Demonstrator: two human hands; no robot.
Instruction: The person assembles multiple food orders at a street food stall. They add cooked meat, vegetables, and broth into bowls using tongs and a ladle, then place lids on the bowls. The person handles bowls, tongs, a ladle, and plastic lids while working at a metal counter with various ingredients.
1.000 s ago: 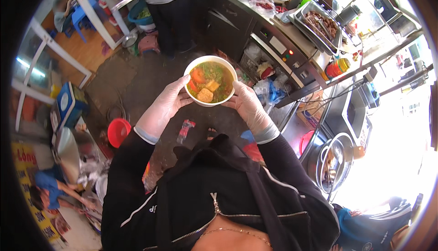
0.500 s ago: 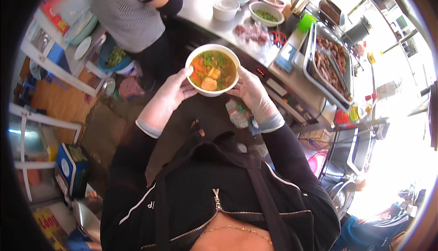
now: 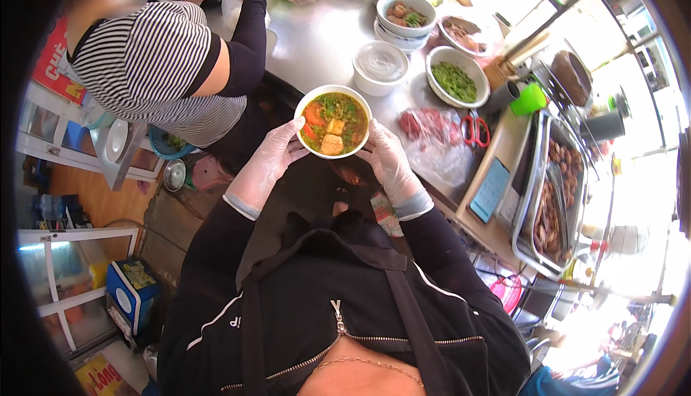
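Both my hands, in thin clear gloves, hold a white round bowl (image 3: 332, 156) level in front of me. In it is orange-yellow broth (image 3: 349, 126) with chopped green herbs, tomato pieces and golden fried cubes. My left hand (image 3: 270, 157) grips the left side, thumb at the rim and fingers beneath. My right hand (image 3: 392, 164) grips the right side the same way, its fingers partly hidden. Just beyond the bowl, on the steel counter (image 3: 309, 43), stands a white tub with a clear lid (image 3: 380, 66). A clear bag of red meat (image 3: 439, 130) lies to the right.
At the left a co-worker in a striped shirt (image 3: 155, 54) handles a plastic bag (image 3: 241, 13). Along the counter are a bowl of chopped greens (image 3: 461, 79), red-handled scissors (image 3: 475, 131), a green cup (image 3: 530, 99) and a metal tray of browned meat (image 3: 520, 241). A blue cooler (image 3: 133, 299) stands lower left.
I have moved closer to the counter with the bowl still in both hands. More of the counter and the co-worker's hands now show; the bowl is near the lidded tub.
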